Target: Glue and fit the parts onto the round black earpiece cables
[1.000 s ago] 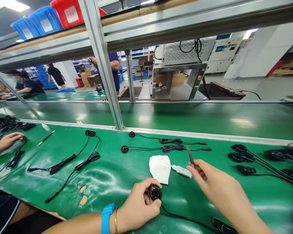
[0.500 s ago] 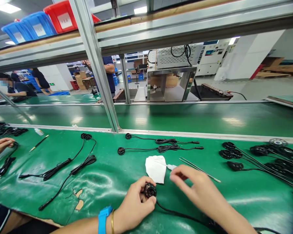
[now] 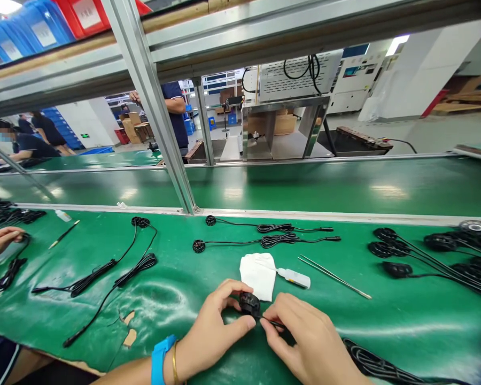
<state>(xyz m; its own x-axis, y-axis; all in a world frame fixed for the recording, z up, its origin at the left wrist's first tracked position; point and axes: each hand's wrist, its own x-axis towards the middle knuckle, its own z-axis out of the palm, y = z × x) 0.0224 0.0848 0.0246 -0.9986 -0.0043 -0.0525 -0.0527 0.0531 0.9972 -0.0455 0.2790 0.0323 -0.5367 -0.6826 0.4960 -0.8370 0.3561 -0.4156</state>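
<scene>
Between the thumb and fingers of my left hand (image 3: pixel 214 334) is a small round black part (image 3: pixel 249 303) with a cable coming from it. My right hand (image 3: pixel 304 337) pinches that black cable (image 3: pixel 270 322) close to the part. The cable's coiled length (image 3: pixel 385 361) lies on the mat at the lower right. Just beyond my hands are a white cloth (image 3: pixel 258 275) and a small clear bottle (image 3: pixel 294 278) with a narrow tip, lying on its side with the tip by the cloth. A pair of metal tweezers (image 3: pixel 334 276) lies to the right.
Two black cabled parts (image 3: pixel 199 246) lie beyond the cloth, and more cabled parts (image 3: pixel 388 248) are heaped at right. Other cables (image 3: pixel 114 272) and a brush (image 3: pixel 64 235) lie left, near a co-worker's hand (image 3: pixel 2 241). A metal post (image 3: pixel 154 117) stands behind the mat.
My right hand has let go of the small bottle, which now lies on the mat, and has come over to grip the cable. My left hand has tilted the round part.
</scene>
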